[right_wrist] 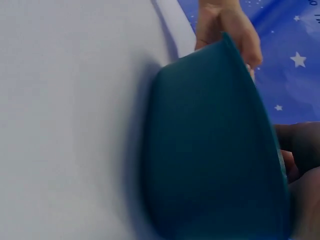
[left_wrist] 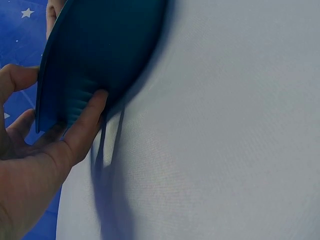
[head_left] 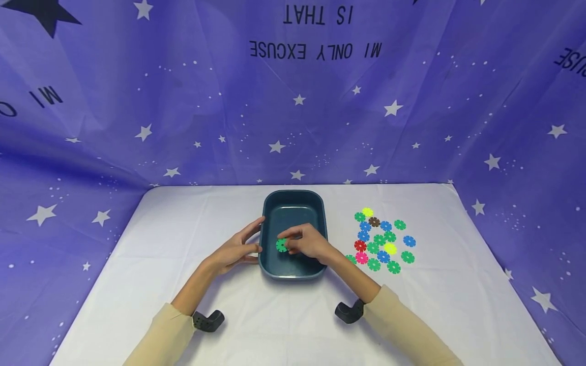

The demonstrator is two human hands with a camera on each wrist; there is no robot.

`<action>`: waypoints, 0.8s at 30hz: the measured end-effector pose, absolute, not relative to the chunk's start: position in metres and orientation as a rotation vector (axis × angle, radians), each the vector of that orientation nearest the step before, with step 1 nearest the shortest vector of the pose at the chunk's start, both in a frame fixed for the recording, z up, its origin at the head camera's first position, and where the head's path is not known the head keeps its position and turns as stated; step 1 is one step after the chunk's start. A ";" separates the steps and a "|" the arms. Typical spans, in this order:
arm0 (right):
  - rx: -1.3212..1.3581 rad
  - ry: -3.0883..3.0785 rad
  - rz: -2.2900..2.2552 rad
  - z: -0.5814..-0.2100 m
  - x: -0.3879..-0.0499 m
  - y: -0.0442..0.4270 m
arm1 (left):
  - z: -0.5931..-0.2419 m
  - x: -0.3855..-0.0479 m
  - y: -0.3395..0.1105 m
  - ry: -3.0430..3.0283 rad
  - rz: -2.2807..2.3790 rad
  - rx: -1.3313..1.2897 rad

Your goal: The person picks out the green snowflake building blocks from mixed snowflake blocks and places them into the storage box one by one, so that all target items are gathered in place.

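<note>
A dark teal plastic tub (head_left: 293, 216) stands on the white cloth in front of me. Against its left outer wall rest the fingers of my left hand (head_left: 233, 251); in the left wrist view, fingers (left_wrist: 90, 117) touch the tub's side, spread and fairly straight. My right hand (head_left: 311, 241) reaches over the tub's right rim and pinches a green notched disc (head_left: 281, 245) between thumb and fingers, above the tub floor. In the right wrist view the tub wall (right_wrist: 210, 145) hides the disc and most of that hand.
Right of the tub, several notched plastic discs lie loosely grouped, among them a red disc (head_left: 360, 246), a brown disc (head_left: 374, 222) and a yellow disc (head_left: 390, 248). A purple star-printed curtain (head_left: 293, 122) hangs around the white-covered table (head_left: 274, 325).
</note>
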State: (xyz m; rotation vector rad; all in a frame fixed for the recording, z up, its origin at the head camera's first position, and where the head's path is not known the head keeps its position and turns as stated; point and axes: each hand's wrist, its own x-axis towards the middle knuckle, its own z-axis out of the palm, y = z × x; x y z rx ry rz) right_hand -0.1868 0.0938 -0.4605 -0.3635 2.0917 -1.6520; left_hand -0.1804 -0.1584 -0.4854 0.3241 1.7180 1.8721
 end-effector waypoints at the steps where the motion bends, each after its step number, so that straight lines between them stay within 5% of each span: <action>1: -0.375 2.099 -1.621 -0.462 -0.187 0.092 | -0.486 -0.180 -0.158 1.718 1.872 0.322; 24: -0.634 2.360 -1.028 -0.481 -0.185 0.072 | -0.484 -0.179 -0.159 1.738 1.856 0.306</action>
